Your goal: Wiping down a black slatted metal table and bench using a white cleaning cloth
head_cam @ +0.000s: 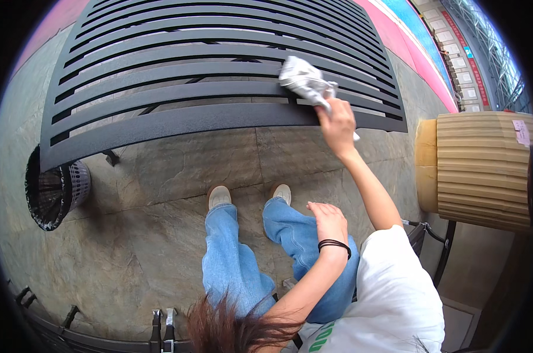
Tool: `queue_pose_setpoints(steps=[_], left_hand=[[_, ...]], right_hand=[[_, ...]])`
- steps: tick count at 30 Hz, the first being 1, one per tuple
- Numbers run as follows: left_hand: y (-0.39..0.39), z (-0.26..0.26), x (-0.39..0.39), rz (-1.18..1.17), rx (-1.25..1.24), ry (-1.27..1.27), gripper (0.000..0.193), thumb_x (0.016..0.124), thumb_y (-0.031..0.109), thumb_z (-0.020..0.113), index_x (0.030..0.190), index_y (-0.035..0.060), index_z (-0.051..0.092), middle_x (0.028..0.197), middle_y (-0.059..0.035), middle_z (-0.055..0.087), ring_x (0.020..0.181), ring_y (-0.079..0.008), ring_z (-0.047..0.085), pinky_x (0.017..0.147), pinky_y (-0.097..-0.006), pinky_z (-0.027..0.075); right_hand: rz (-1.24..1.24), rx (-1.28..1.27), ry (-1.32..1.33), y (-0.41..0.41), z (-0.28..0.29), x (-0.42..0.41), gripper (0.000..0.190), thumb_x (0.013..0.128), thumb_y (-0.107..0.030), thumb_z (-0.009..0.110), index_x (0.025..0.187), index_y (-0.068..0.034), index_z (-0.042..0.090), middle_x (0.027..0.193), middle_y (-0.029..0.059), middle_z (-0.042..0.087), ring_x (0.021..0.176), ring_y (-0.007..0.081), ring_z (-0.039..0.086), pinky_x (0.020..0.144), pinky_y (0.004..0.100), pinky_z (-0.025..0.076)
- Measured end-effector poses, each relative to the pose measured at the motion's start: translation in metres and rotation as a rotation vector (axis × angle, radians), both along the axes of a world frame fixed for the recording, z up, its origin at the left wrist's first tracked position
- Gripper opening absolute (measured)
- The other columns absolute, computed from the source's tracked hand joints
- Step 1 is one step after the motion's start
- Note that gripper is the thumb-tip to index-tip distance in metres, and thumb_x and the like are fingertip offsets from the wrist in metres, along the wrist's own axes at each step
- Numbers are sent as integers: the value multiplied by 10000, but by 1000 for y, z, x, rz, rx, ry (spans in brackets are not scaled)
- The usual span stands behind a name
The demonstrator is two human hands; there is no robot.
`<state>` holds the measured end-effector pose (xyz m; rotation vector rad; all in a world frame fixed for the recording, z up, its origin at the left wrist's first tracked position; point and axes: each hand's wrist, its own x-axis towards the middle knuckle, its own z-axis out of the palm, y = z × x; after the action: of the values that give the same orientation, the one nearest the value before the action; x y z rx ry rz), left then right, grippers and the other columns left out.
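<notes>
A dark slatted table (173, 121) stretches across the upper part of the head view. Over its near right part, my right hand (338, 124) grips a crumpled white cloth (302, 79). The cloth looks slightly blurred and lies over the slats; whether all of it touches them I cannot tell. My left hand (330, 218), with black bands at the wrist, rests near my right thigh, above the blue jeans (288, 234). Its fingers are close together, and nothing shows in it.
A perforated waste bin (79, 185) with a black liner stands under the table's left corner. To the right rises a fluted tan column (482, 167). Dark metal furniture (72, 333) lines the lower left edge. Stone-look tiles (160, 238) cover the floor.
</notes>
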<state>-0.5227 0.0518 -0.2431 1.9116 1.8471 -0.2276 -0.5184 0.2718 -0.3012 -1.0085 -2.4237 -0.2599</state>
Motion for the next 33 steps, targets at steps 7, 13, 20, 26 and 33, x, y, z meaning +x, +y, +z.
queue_pose_setpoints(steps=[7,13,20,26,33], left_hand=[[-2,-2,-4,-16,0,61,407,953,210,433,1308,27,511,1259,-187,586,1180,-306,550,1067,-530,305],[2,0,1,-11,19,45,393,945,207,442,1284,30,536,1239,-172,600,1173,-304,554,1060,-525,316],[-1,-9,6,79,27,78,332,915,191,463,1164,46,629,1116,-147,646,1047,-283,590,1002,-483,342],[2,-4,5,43,38,-28,373,921,190,454,1239,38,576,1151,-175,636,1080,-300,585,1027,-484,330],[7,2,14,-40,22,47,394,949,178,419,1307,47,520,1249,-197,591,1158,-315,559,1054,-501,319]], right_hand=[[-132,-12,-99,5,9,17,253,826,-313,668,967,-103,668,971,70,664,926,280,588,786,413,443],[116,-82,-5,-28,3,-49,262,787,-261,683,910,-34,644,914,121,645,877,294,596,813,423,412],[251,-86,41,-64,-5,-141,231,777,-239,691,805,-32,593,780,111,584,776,278,587,677,392,457],[130,-101,-43,-28,1,-72,207,791,-239,674,817,-41,619,795,108,603,779,279,601,674,400,471],[-66,-4,25,15,-6,14,241,796,-260,650,819,-23,617,837,141,631,816,307,609,725,428,477]])
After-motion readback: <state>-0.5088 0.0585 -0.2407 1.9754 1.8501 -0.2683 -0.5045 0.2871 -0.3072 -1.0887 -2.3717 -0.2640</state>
